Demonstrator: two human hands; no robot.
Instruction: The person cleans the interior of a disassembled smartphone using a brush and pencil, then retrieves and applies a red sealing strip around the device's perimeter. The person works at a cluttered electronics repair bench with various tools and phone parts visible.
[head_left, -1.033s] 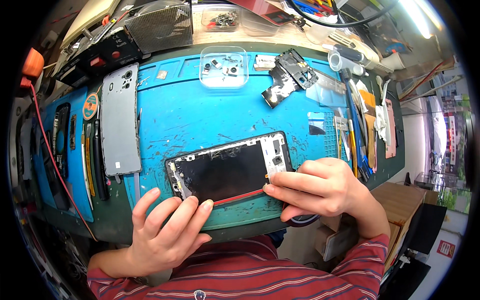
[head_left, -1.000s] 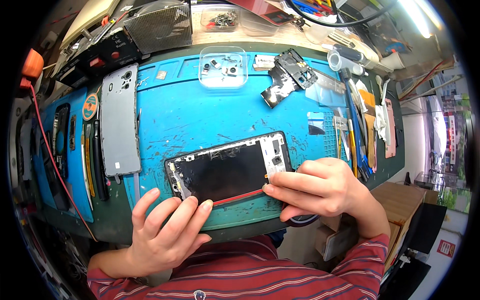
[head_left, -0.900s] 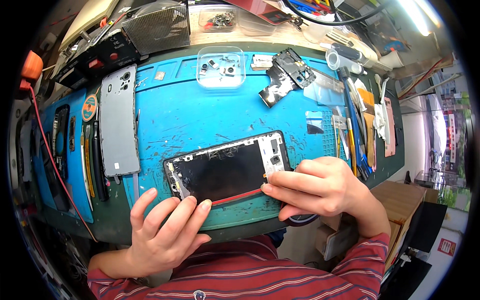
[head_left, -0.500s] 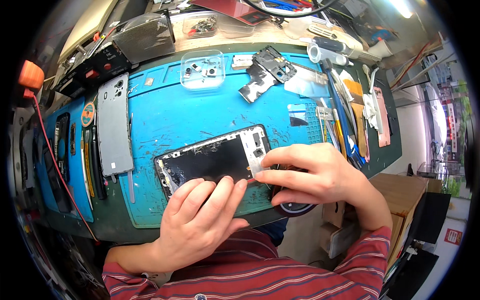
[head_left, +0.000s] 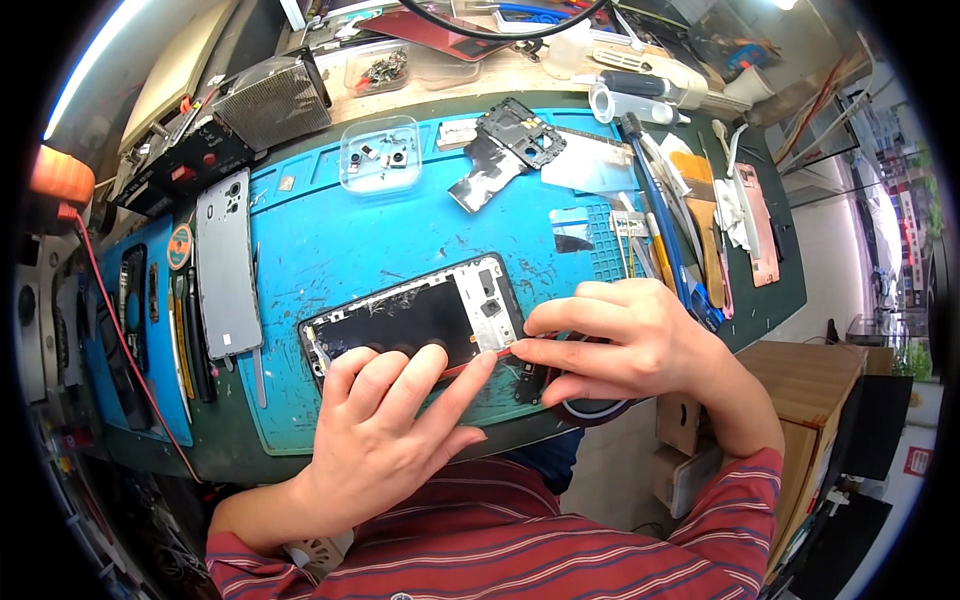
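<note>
An opened phone body (head_left: 405,315) lies at a slant on the blue mat (head_left: 330,240), its black face and pale metal end showing. Along its near edge runs a thin red strip (head_left: 505,351). The fingers of my left hand (head_left: 385,440) are spread over that edge, the index fingertip stretched along the strip near the phone's right corner. Thumb and fingers of my right hand (head_left: 635,345) come together at the strip's right end, in a pinch. Beneath the right hand a dark small part (head_left: 530,383) is partly hidden. The left fingers cover part of the phone's near side.
A grey phone back panel (head_left: 227,270) lies at left. Behind are a clear tray (head_left: 380,160) of small parts and a black phone inner frame (head_left: 520,135). Brushes (head_left: 695,200) and hand tools crowd the right; a red cable (head_left: 130,350) hangs left.
The view has shifted slightly. My left index finger has stretched apart from the other fingers along the near edge, showing more red strip. My right hand stays at the corner.
</note>
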